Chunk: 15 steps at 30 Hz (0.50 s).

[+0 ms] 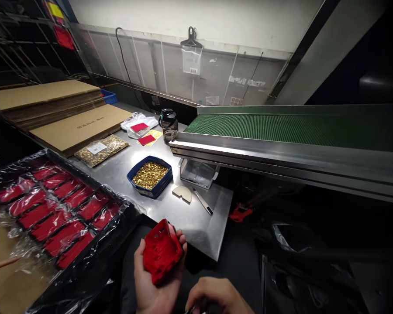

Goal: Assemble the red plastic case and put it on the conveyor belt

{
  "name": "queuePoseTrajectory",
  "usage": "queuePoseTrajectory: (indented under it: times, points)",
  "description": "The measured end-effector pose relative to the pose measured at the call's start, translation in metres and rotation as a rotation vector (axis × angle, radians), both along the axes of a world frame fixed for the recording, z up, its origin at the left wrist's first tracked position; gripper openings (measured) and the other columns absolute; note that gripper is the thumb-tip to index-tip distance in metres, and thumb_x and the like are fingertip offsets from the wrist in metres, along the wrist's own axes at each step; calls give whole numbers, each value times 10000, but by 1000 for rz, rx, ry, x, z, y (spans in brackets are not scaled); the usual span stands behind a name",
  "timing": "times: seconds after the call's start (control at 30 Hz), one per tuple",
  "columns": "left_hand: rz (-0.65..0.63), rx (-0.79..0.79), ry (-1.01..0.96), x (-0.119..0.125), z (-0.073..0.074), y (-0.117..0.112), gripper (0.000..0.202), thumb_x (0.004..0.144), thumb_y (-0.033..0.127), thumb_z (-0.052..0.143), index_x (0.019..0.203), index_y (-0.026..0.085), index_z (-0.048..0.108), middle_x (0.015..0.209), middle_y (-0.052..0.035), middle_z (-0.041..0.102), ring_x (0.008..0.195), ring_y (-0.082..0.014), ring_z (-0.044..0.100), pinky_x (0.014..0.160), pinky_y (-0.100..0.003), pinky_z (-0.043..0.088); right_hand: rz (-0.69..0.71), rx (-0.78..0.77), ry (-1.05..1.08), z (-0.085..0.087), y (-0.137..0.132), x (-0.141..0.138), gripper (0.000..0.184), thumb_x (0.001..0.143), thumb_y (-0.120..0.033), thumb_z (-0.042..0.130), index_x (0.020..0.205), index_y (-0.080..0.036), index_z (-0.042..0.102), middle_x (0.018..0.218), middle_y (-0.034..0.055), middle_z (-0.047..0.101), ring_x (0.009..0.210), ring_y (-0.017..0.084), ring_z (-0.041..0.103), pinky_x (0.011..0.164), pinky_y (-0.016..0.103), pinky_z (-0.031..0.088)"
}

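Note:
My left hand (152, 283) holds a red plastic housing (161, 250) tilted up near the front edge of the steel table (196, 226). My right hand (216, 296) is curled low at the bottom of the view, just right of the left hand; something small and dark shows under its fingers, but I cannot tell what it is. A blue tray (149, 175) filled with small brass parts sits on the table, a hand's length beyond the housing.
A black tray (55, 205) of red housings under plastic film lies at left. Behind it are cardboard stacks (52, 109) and a bag of brass parts (100, 149). A green conveyor (281, 128) runs at right. A beige piece (182, 193), a pen-like tool (203, 202) and a dark jar (168, 124) rest on the table.

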<state>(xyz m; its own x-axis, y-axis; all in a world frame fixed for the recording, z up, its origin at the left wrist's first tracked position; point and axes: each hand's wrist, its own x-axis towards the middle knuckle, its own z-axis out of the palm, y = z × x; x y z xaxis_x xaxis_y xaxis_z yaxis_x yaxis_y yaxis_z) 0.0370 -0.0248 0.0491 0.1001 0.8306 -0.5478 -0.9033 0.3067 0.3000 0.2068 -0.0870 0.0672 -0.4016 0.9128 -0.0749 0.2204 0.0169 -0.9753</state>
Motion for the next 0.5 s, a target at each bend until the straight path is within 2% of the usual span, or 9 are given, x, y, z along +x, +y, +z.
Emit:
queuePoseTrajectory:
  times: [0.07,0.13,0.23,0.3,0.37,0.43,0.5]
  points:
    - [-10,34,-46,-1,-3,-2,391,979,355,521,1135,119,791,1123,-232,786,982,-362,781,850,-483,658,-163,-4,25,-11,-3,1,145,900,-349,741,970,-228,777,835,21,754,753,165,737,698,206,578]
    - [-30,64,-52,-2,-3,-5,379,954,370,575,1167,131,779,1148,-237,777,1011,-371,773,844,-474,659,-321,-5,127,-22,-3,0,145,907,-338,727,997,-226,749,949,57,745,828,189,746,718,234,589]
    - [-25,87,1,1,2,-10,420,943,395,622,1264,146,731,1225,-256,744,1087,-395,743,877,-487,643,-379,-101,395,-28,1,-3,212,936,-406,718,1057,-233,721,1318,144,678,1100,270,734,936,375,583]
    - [-11,110,13,7,5,-12,468,920,415,675,1313,163,700,1290,-254,714,1170,-414,701,933,-506,617,-397,-214,554,-27,5,-7,265,920,-467,739,1045,-234,712,1418,160,634,1215,304,687,1027,453,535]
    - [-26,151,-4,15,4,-14,582,817,452,814,1319,180,697,1365,-230,679,1224,-414,667,968,-480,603,-460,-293,685,-26,10,-13,316,901,-519,747,1033,-237,690,1365,157,671,1179,299,706,990,464,556]
    - [-51,198,-3,25,-3,-17,703,635,405,969,1271,233,725,1371,-159,695,1176,-384,695,952,-429,611,-592,-307,754,-28,13,-17,365,902,-567,723,1058,-242,661,1226,145,730,1034,276,756,860,424,609]
    - [-87,215,39,35,-14,-24,631,568,293,1011,1150,288,766,1271,-88,758,1101,-347,728,953,-408,602,-720,-279,724,-32,16,-17,425,906,-610,689,1114,-242,641,1063,121,759,869,254,772,716,367,624]
